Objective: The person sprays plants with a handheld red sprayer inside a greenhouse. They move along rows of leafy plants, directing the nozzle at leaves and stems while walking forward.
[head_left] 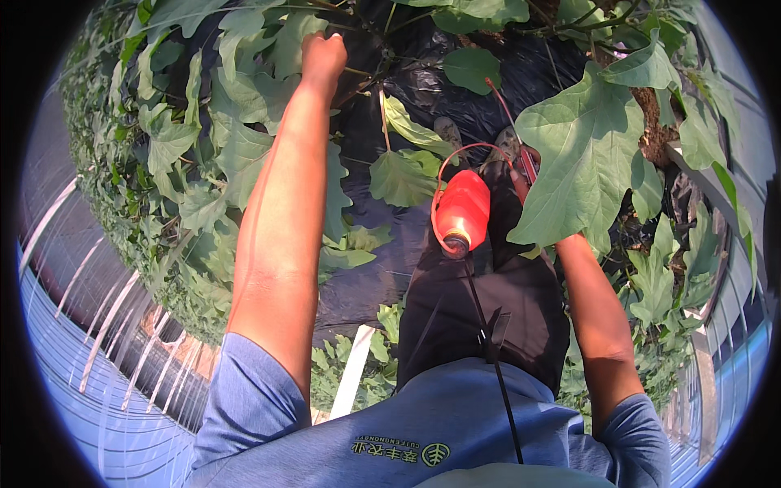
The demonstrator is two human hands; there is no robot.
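Red bottle [464,203], just right of ctr, tilted w/ its dark cap [456,241] toward btm of frame; a thin red tube [440,183] loops around its left side and over its top. To its right, partly behind a big lobed leaf [582,154], the R hand [519,184] has fingers closed round a red tool [528,166]; the leaf hides the rest of the grip. A thin red rod [503,106] slants up-left from near that hand, its tip in upper ctr.

L hand [324,58], upper left of ctr, back of hand showing, is amid broad green leaves and stalks; fingers look curled, but can't tell if closed on anything.

Bare forearms w/ blue short sleeves come up from the btm. Below the bottle: dark trousers [488,313], then a blue shirt [488,407] w/ small yellow-green print. A black cord [504,398] runs down over both. Patterned shoes [447,130] show above the bottle, on/near black plastic sheeting [419,85].

Around: dense leafy plants [167,154] along L side, more foliage R. A white strip [353,370] stands lower ctr-left; blue ribbed surface [89,398] curves across lower left.
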